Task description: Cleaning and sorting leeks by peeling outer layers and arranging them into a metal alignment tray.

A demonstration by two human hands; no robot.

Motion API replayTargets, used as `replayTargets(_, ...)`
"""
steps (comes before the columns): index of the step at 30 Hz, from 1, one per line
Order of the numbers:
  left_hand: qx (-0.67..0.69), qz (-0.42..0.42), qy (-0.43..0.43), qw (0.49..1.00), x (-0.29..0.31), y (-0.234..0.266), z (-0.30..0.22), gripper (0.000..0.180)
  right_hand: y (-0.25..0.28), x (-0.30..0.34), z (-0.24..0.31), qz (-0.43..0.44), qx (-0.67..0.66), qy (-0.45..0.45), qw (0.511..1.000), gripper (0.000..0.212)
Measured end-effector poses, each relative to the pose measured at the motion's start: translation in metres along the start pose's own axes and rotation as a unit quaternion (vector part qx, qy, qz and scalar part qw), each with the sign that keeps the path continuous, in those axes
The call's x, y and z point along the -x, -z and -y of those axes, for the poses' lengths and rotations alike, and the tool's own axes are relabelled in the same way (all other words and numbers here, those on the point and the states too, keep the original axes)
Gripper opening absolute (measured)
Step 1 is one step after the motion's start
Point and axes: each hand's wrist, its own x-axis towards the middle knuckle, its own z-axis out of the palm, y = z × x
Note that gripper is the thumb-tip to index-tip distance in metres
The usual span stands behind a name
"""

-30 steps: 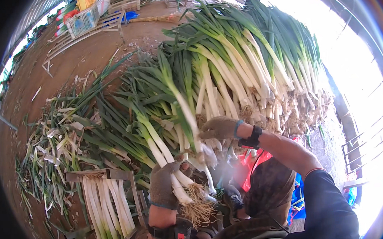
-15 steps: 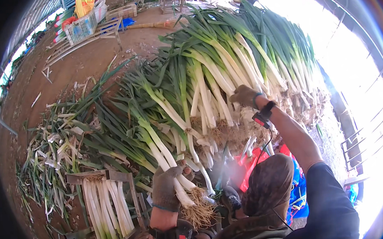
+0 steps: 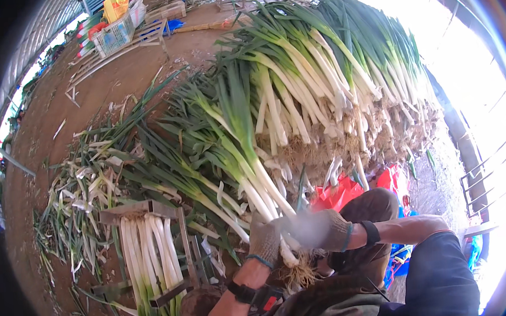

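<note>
Several leeks [image 3: 260, 195] slant down to my two gloved hands, green tops up and away, pale roots [image 3: 299, 274] hanging below. My left hand [image 3: 264, 238] is closed around their white stalks near the root end. Close beside it, my right hand [image 3: 325, 230] is closed at the lower end of one leek stalk; a hazy patch blurs its fingers. To the left, a metal frame [image 3: 183, 236] holds a bundle of leeks [image 3: 149, 255] with roots against its end plate. Ahead and right lies a large pile of leeks [image 3: 311, 75], roots toward me.
Loose leeks [image 3: 191, 181] lie just left of my hands. Beyond them is a heap of leaf trimmings [image 3: 83, 195] on the dirt floor [image 3: 129, 90]. Red plastic [image 3: 338, 193] lies by my knee. A slatted bench [image 3: 121, 53] with a white crate [image 3: 115, 38] stands far left.
My right hand has come from the large pile down beside my left hand. Another leek now lies with those in my left hand, which has moved right and slightly up in the picture.
</note>
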Motion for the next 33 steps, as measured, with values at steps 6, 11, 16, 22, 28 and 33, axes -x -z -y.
replayTargets(6,0.142,-0.021,0.053,0.988,0.038,-0.020,0.013,0.024,0.035,0.023,0.065,-0.063,0.230,0.242,0.940,0.032)
replayTargets(11,0.072,0.030,0.003,0.997,0.048,0.017,0.016,0.019,0.037,0.036,0.043,0.118,0.005,0.222,0.968,0.059)
replayTargets(16,-0.039,0.021,-0.039,0.998,0.151,0.036,-0.016,0.021,0.060,0.030,0.080,-0.103,0.061,0.100,0.988,0.065)
replayTargets(22,-0.121,0.046,0.055,0.990,0.304,0.005,-0.046,0.025,0.014,0.026,0.147,-0.211,-0.009,0.483,0.850,0.056)
replayTargets(28,-0.193,-0.095,-0.132,0.968,0.366,0.038,-0.103,0.034,0.096,0.039,0.218,-0.190,-0.194,0.404,0.874,0.052)
replayTargets(33,-0.153,0.056,-0.368,0.916,0.329,0.007,-0.122,0.032,0.205,0.063,0.227,-0.394,-0.016,0.417,0.819,0.023)
